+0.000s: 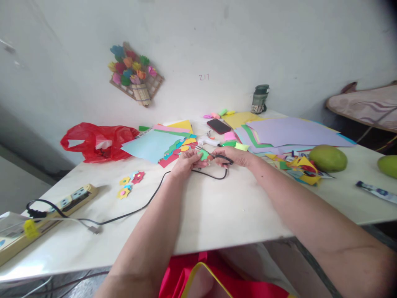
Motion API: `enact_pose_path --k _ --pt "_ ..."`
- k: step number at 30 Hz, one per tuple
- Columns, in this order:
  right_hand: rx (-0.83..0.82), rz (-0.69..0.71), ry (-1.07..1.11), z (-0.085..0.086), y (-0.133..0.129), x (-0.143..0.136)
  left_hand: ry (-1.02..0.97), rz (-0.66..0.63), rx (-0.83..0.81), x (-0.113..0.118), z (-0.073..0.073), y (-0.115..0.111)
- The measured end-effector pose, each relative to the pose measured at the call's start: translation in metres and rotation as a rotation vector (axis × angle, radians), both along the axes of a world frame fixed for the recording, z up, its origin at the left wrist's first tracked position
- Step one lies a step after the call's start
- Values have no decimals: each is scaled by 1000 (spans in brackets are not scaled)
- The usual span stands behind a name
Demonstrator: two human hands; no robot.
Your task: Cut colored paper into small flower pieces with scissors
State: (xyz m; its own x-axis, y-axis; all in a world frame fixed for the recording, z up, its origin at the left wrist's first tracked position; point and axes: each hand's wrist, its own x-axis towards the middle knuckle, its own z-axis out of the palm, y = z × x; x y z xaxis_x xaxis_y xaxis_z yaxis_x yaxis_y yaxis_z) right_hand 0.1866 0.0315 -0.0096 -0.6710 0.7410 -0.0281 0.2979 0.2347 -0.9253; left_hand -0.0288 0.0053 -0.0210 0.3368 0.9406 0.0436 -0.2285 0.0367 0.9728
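Observation:
My left hand (pixel 188 161) pinches a small piece of green paper (pixel 204 155) above the middle of the table. In my right hand (pixel 234 156) is a pair of scissors (pixel 223 158) with black handles, its blades reaching left over the green paper. Whether the blades touch the paper I cannot tell. Just beyond my hands lie a white glue gun (pixel 208 141) and cut pieces of coloured paper (pixel 169 159). Several small paper flowers (pixel 124 192) in yellow, red and blue rest on the table to the left of my left hand.
Coloured sheets (pixel 291 130) and a phone (pixel 218 126) lie at the back. A red plastic bag (pixel 99 142) and power strip (pixel 70 203) are left; a black cord (pixel 133 213) crosses the table. Paper scraps (pixel 305 169), a green fruit (pixel 328 158) and a tube (pixel 376 192) are right.

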Motion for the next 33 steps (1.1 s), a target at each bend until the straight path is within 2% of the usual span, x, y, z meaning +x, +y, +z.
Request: enact_pose_path --k 6,33 --pt "55 -13 -14 -1 0 -1 4 -19 -7 -1 -2 0" --pt "-17 1 14 2 -2 -2 -34 22 19 -1 -5 3"
